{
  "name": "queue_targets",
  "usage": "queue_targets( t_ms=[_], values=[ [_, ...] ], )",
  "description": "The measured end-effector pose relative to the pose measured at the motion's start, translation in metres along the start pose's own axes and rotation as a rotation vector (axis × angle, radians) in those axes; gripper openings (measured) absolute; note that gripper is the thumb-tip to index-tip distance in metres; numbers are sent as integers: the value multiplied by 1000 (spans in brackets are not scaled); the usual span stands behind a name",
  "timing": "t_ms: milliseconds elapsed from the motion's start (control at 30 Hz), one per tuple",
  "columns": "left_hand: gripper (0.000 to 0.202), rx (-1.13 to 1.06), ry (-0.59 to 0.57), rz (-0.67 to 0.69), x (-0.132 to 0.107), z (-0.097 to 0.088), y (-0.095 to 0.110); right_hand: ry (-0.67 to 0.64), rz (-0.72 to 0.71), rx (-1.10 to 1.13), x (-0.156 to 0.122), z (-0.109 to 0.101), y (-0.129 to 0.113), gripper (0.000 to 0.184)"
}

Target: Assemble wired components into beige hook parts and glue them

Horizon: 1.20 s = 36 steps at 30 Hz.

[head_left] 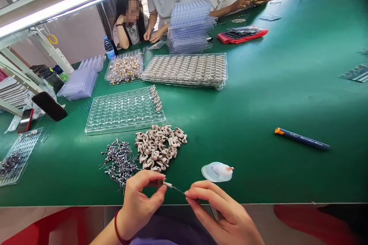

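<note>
There is one held beige piece (168, 185), two phones (49, 106), one bottle (109, 48).

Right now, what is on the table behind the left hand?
Behind the left hand, a pile of dark wired parts and a pile of beige parts show on the green table. Whatever the hand itself covers cannot be seen.

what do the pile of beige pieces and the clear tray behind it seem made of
Beige pieces: matte, perhaps moulded plastic or ceramic; surfaces look smooth, opaque. Clear tray: glossy, likely thin plastic; the green table shows through and edges glint.
</note>
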<state>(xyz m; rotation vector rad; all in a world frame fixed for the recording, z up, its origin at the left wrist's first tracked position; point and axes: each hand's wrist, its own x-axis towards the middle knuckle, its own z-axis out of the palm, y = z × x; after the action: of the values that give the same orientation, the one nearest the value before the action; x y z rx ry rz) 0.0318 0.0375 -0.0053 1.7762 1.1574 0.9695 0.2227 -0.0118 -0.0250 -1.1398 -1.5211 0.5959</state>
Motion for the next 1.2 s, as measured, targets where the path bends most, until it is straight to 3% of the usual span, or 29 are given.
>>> queue_targets(
  t_ms=[633, 967, 1200],
  values=[
    [30, 56, -2, 167, -1, 0, 1, -42, -22, -3, 4, 0, -4, 16],
    [26, 4, -67, 47, -8, 7, 4, -3, 37, 24, 2, 1, -4, 8],
    [20, 19, -55, 134, -8, 7, 8, -4, 39, 87, 4, 0, -7, 7]
  ],
)
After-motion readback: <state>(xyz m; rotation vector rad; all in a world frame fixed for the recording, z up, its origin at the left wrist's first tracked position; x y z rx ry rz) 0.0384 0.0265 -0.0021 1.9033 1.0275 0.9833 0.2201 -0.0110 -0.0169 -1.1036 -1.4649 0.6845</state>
